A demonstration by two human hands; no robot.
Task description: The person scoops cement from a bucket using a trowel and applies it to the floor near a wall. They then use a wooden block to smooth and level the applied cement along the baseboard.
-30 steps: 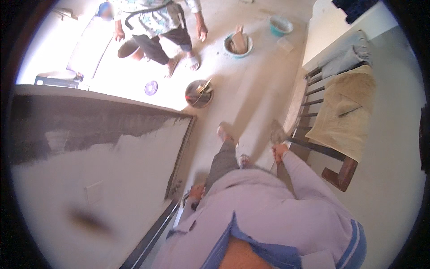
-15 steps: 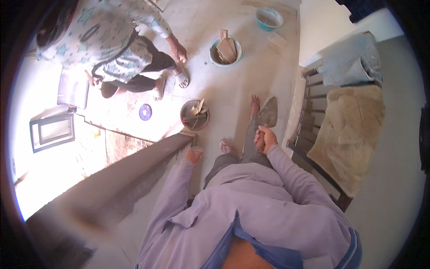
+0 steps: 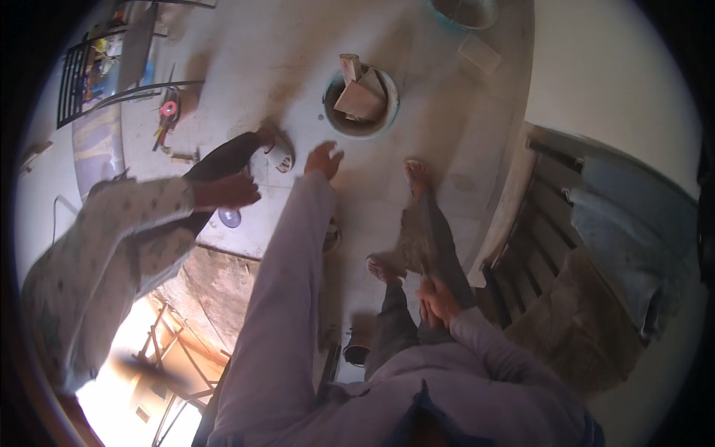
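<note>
My right hand (image 3: 441,302) is closed round the handle of a trowel (image 3: 418,242), in front of my legs. The trowel's dusty pointed blade hangs forward over my trouser leg. My left arm is stretched out ahead, and my left hand (image 3: 324,160) is open in mid-air with nothing visible in it. Just beyond it stands a round tub (image 3: 365,135) with a pale green rim. In the tub lie flat brown pieces (image 3: 360,100) and a short upright block (image 3: 349,68). A round pan (image 3: 332,237) is mostly hidden behind my left forearm.
A co-worker's patterned sleeve (image 3: 141,205) and hand (image 3: 227,192) reach in from the left. A purple lid (image 3: 229,217) lies near them. Black railings (image 3: 551,212) with draped cloths (image 3: 570,320) run along the right. Another tub (image 3: 465,13) and a clear box (image 3: 479,54) stand far right.
My left hand has moved from beside the ledge forward towards the tub. The co-worker has come nearer on the left. My view has shifted; the trowel is still in my right hand.
</note>
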